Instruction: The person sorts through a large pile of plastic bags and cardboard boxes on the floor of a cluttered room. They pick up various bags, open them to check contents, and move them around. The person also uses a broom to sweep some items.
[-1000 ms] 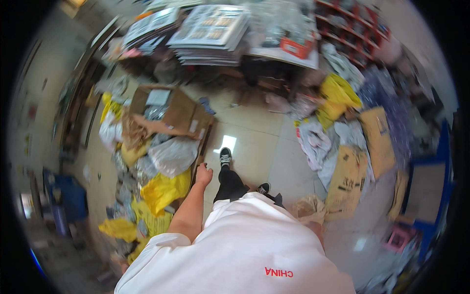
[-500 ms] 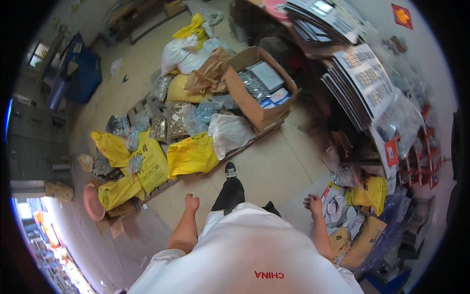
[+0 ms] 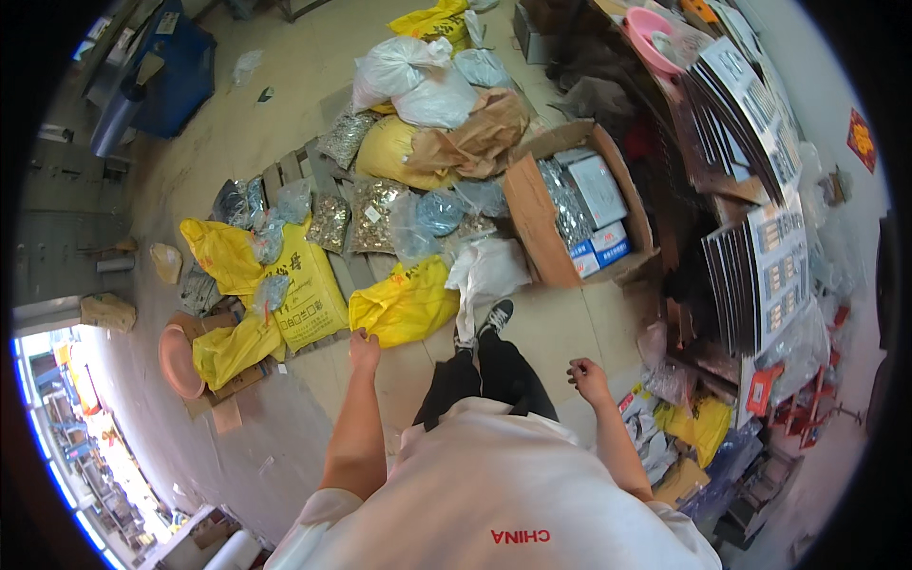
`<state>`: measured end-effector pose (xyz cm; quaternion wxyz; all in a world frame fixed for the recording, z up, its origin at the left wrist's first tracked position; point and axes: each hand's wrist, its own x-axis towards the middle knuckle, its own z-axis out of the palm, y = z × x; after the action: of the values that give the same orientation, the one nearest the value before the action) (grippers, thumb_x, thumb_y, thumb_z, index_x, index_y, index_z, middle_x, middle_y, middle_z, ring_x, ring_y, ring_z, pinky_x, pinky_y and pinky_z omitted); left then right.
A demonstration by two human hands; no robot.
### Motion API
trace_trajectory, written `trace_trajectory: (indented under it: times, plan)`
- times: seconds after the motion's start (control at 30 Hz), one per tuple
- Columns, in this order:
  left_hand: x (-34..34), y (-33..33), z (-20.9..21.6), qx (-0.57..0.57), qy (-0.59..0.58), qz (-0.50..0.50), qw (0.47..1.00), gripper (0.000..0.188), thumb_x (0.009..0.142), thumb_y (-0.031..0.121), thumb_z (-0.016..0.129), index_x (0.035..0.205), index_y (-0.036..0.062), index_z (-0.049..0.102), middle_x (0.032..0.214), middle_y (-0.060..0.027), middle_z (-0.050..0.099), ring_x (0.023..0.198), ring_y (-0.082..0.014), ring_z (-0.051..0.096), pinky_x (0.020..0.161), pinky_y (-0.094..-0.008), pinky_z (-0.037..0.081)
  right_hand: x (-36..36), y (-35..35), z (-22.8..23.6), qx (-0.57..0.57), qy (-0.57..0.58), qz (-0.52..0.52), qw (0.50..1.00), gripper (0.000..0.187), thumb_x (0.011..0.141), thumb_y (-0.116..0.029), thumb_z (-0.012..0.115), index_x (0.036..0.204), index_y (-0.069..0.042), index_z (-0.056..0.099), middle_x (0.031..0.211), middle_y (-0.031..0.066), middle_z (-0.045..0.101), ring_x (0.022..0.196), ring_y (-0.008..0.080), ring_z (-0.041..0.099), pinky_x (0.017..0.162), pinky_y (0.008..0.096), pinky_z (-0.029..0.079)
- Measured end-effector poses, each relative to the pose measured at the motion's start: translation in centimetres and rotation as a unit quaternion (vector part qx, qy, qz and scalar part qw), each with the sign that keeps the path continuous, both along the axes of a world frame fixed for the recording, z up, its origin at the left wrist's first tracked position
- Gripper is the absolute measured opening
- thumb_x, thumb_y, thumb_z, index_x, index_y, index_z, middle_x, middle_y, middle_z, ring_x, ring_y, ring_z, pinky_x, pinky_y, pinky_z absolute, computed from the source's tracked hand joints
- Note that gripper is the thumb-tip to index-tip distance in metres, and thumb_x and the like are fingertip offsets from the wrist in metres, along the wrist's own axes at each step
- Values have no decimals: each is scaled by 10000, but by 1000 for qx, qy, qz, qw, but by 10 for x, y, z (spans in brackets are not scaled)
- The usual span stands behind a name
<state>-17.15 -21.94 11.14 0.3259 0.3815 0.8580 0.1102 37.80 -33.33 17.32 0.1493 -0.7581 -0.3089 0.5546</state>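
My left hand [image 3: 364, 351] reaches forward at the near left edge of a yellow plastic bag [image 3: 404, 302]. Its fingers are slightly bent and look apart; whether the fingertips touch the bag I cannot tell. Off to my right, my right hand [image 3: 586, 380] hangs in the air with loosely curled fingers, and I make out nothing in it. A white sack [image 3: 488, 274] lies just right of the yellow bag, beyond my shoes [image 3: 496, 318]. Clear bags of small metal parts [image 3: 377, 215] lie behind the yellow bag.
An open cardboard box [image 3: 541, 237] with packages stands right of the bags. More yellow bags [image 3: 309, 294] and an orange-brown basin [image 3: 180, 361] are at left. Stacked panels [image 3: 755, 275] rise on the right, above bags and cardboard [image 3: 698, 432] on the floor.
I have stepped forward, and both feet now stand close to the bags. My left hand has moved forward to the yellow bag's edge. My right hand stays out at the side.
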Motion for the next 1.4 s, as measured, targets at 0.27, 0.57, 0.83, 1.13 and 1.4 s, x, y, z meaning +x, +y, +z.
trace_trajectory:
  times: [0.27, 0.57, 0.83, 1.13, 1.4]
  plan:
    - [70, 60, 37, 62, 18, -63, 996, 401, 920, 175, 609, 1273, -10, 568, 1206, -249, 622, 1081, -382, 628, 943, -444, 505, 6, 103, -48, 37, -5, 49, 998, 208, 1016, -102, 514, 1143, -11, 652, 948, 105, 751, 778, 175, 737, 656, 308, 564]
    - [70, 202, 108, 216, 41, -37, 975, 334, 936, 84, 588, 1255, -14, 595, 1183, -214, 625, 992, -351, 643, 886, -430, 517, -50, 234, -20, 169, -27, 143, 975, 176, 957, -72, 560, 1059, -52, 701, 901, 153, 738, 770, 303, 726, 731, 398, 573]
    - [34, 268, 59, 137, -78, -195, 968, 398, 866, 18, 649, 1252, 55, 561, 1090, -188, 578, 969, -342, 639, 821, -424, 537, -164, 463, -9, 328, -222, 255, 882, 273, 862, -32, 626, 1130, -78, 655, 1017, 169, 697, 912, 381, 674, 786, 487, 532]
    - [-58, 332, 2, 48, -171, -220, 959, 326, 927, 75, 592, 1251, 74, 562, 1193, -183, 565, 1097, -364, 599, 871, -449, 534, -252, 653, -91, 282, -527, 492, 633, 483, 953, -170, 513, 1435, -133, 501, 1522, 80, 471, 1455, 268, 373, 1213, 512, 228]
    - [-82, 308, -59, 17, -115, -189, 975, 315, 918, 14, 585, 1230, 61, 589, 1108, -160, 574, 984, -307, 624, 797, -392, 565, -234, 585, -195, -17, -387, 699, 600, 283, 947, -215, 522, 1078, -160, 767, 1104, 75, 764, 1137, 233, 677, 1141, 432, 300]
